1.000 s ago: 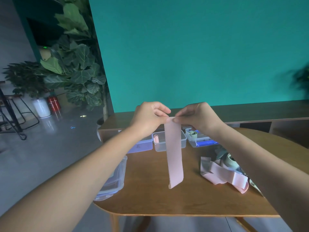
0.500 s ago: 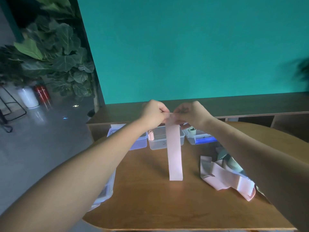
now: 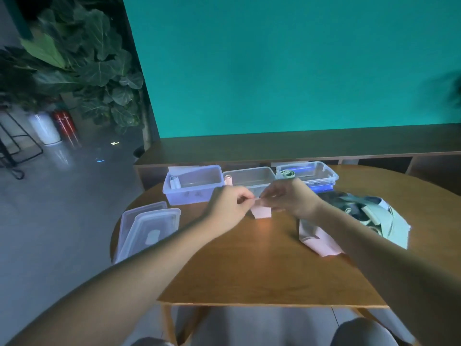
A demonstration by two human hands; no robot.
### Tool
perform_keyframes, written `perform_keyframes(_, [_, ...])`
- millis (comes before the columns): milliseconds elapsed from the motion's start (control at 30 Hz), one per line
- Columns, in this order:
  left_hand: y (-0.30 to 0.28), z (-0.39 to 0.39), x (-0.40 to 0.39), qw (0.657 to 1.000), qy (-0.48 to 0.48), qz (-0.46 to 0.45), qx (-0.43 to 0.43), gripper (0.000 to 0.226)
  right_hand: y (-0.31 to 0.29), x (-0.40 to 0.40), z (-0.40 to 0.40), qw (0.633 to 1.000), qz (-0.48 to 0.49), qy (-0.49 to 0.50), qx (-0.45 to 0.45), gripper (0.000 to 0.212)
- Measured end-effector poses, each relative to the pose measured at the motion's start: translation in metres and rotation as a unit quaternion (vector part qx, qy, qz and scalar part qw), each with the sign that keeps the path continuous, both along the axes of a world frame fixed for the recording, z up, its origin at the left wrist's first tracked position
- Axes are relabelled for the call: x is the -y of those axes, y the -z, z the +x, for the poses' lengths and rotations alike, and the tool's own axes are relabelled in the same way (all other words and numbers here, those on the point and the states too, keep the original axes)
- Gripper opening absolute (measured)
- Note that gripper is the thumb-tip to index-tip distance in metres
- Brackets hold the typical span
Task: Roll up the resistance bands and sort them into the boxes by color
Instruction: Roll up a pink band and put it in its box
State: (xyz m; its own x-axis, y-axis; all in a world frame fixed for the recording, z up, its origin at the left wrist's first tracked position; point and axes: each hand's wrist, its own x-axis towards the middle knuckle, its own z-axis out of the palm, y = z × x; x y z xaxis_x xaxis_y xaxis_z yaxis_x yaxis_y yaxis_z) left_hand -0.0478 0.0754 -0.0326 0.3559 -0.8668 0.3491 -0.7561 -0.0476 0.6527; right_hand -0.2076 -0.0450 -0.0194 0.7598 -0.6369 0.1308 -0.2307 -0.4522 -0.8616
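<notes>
Pink band [image 3: 262,212] hangs toward six o'clock from both pinching hands, left hand [image 3: 230,208] at nine, right hand [image 3: 287,199] at three, fingers curled tightly on its top edge.

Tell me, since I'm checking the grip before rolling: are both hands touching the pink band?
Touching. The head view shows the left hand and the right hand both pinching the top edge of the pink band.

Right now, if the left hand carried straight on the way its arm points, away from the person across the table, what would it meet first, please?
Probably the middle clear box, just beyond the left hand, which pinches the pink band together with the right hand. Depth is hard to judge here.
</notes>
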Motion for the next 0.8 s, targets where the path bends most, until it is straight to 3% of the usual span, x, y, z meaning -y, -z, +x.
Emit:
perform_keyframes(100, [0.049, -0.018, -0.027, 0.996, 0.016, 0.05, -0.072, 0.007, 0.047, -0.024, -0.017, 0.998, 0.032, -0.011, -0.062, 0.014])
perform_keyframes(233, [0.086, -0.034, -0.059, 0.991, -0.003, 0.09, -0.103, 0.01, 0.083, -0.053, -0.041, 0.993, 0.041, -0.006, -0.11, 0.011])
perform_keyframes(500, [0.109, -0.057, -0.094, 0.981, 0.007, 0.128, -0.148, 0.011, 0.115, -0.08, -0.071, 0.989, 0.128, -0.035, -0.063, 0.007])
perform_keyframes(567, [0.113, -0.057, -0.098, 0.979, 0.009, 0.129, -0.158, 0.006, 0.125, -0.078, -0.074, 0.988, 0.152, -0.021, -0.013, 0.019])
perform_keyframes(633, [0.117, -0.056, -0.099, 0.979, 0.016, 0.124, -0.161, 0.004, 0.137, -0.072, -0.072, 0.995, 0.096, 0.034, 0.004, 0.033])
perform_keyframes(733, [0.121, -0.054, -0.099, 0.978, 0.026, 0.113, -0.176, 0.005, 0.15, -0.057, -0.058, 0.993, 0.012, 0.11, -0.038, 0.021])
perform_keyframes(800, [0.12, -0.052, -0.096, 0.975, 0.035, 0.116, -0.189, 0.007, 0.159, -0.044, -0.047, 0.99, -0.057, 0.1, -0.078, 0.023])
